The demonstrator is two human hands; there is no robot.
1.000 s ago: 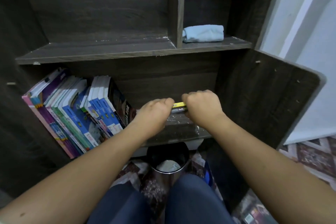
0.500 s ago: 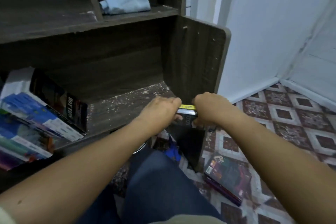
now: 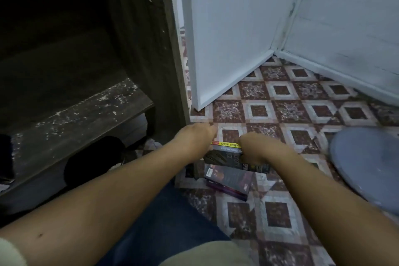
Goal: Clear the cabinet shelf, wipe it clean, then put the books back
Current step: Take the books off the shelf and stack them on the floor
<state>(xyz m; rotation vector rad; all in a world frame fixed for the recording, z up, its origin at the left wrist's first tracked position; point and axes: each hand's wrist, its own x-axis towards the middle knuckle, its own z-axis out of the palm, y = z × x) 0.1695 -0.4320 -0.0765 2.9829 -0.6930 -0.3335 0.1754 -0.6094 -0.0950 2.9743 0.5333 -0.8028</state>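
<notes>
At 9 o'clock in the view the cabinet shelf [image 3: 86,110] runs back into shadow, its dark board speckled with white dust and flakes. Below its front edge, at about 8 o'clock from the hands, sits a dark rounded container [image 3: 95,157]; its inside is too dim to make out. The cabinet's side panel [image 3: 149,49] stands upright at 10 o'clock from the left hand [image 3: 194,142], near it but apart.

Both hands hold a small stack of books [image 3: 228,155] low over the patterned tile floor [image 3: 280,110], outside the cabinet and to the right of the panel. The left hand's fingers are curled round the stack's left end, and the right hand [image 3: 259,151] has its fingers clamped on the right end, so the stack spans the gap between the knuckles. A yellow-spined book [image 3: 226,143] lies on top, its spine facing the camera.

Directly under the stack, at 6 o'clock, a dark-covered book [image 3: 228,181] lies flat on the floor; whether the stack touches it cannot be told.

From 12 to 2 o'clock of the hands there is open tile as far as the white wall [image 3: 226,28] and its skirting. At 3 o'clock a grey-blue round object [image 3: 367,162] lies on the floor, well apart from the right hand.
</notes>
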